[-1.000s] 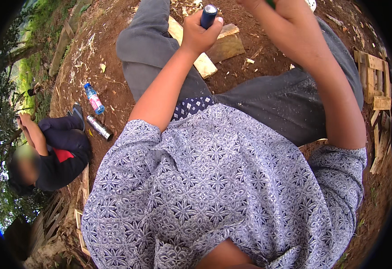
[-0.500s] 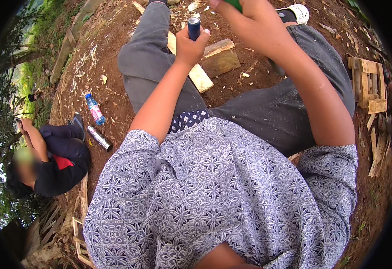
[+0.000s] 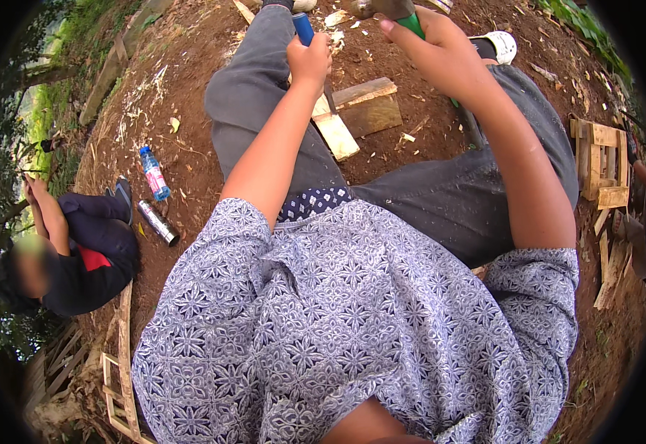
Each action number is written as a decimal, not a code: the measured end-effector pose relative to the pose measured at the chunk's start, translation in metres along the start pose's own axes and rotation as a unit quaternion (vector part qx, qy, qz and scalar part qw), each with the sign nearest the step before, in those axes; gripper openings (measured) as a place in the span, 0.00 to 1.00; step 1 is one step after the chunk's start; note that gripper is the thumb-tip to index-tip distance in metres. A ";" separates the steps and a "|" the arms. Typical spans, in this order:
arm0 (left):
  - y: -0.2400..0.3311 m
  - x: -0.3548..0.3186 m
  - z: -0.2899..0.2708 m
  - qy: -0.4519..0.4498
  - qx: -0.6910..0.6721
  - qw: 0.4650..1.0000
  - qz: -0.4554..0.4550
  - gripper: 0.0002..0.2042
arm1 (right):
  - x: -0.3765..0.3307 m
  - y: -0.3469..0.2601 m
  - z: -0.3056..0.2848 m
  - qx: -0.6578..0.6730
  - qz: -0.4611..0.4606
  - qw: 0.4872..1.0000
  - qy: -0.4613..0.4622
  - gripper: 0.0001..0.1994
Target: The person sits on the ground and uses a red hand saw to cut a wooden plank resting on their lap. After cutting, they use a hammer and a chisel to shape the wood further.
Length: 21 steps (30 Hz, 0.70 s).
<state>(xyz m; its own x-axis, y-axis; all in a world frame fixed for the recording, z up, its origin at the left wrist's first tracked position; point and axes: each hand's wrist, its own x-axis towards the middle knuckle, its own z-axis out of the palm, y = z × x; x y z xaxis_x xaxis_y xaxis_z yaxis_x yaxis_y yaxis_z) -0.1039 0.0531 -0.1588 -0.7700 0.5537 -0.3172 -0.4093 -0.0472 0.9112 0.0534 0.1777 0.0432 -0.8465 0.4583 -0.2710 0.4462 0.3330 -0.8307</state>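
Nearest the body, the pale board (image 3: 337, 139) lies beside the inner side of the left thigh, its near end bare, with a thicker wood block (image 3: 373, 115) on the ground (image 3: 190, 133) just off its right edge. Over the board, the left hand (image 3: 309, 62) is closed in a fist round the blue handle (image 3: 303, 29) of a chisel-like tool; the handle now leans, where half a second ago its end pointed up at the camera, and a dark blade (image 3: 329, 95) has come into sight below the fist, over the board's right edge. Farther out, the right hand (image 3: 441, 50) has its fingers wrapped round a green grip (image 3: 412, 25), and the hammer-like head (image 3: 391, 7), out of sight before, now shows near the handle's end but apart from it. I take that as bringing the striking tool level with the chisel for the work on the board. Whether the blade bites into the wood cannot be told; the left thigh hides part of the board, what the dark piece under the right forearm belongs to is unclear, and the upper edge crops the head.
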 end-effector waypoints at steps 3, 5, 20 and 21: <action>0.011 0.006 -0.013 0.041 -0.048 0.996 -0.068 0.11 | 0.004 0.018 0.007 -0.003 -0.054 0.998 0.026 0.16; 0.021 -0.006 -0.021 0.017 -0.046 0.999 -0.017 0.11 | 0.005 0.021 0.011 -0.019 -0.085 0.995 0.046 0.16; 0.019 -0.054 -0.010 -0.111 0.094 0.972 0.185 0.11 | -0.019 -0.014 0.002 -0.040 -0.007 0.997 -0.072 0.19; 0.017 -0.056 -0.011 -0.118 0.099 0.971 0.182 0.11 | -0.022 -0.019 -0.002 -0.020 -0.003 0.996 -0.092 0.19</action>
<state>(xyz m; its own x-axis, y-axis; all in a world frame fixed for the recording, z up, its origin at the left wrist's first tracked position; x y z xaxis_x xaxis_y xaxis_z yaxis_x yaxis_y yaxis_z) -0.0732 0.0124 -0.1285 -0.7034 0.7059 0.0831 -0.0107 -0.1274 0.9918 0.0638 0.1630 0.0659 -0.8867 0.2978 -0.3538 0.4489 0.3702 -0.8133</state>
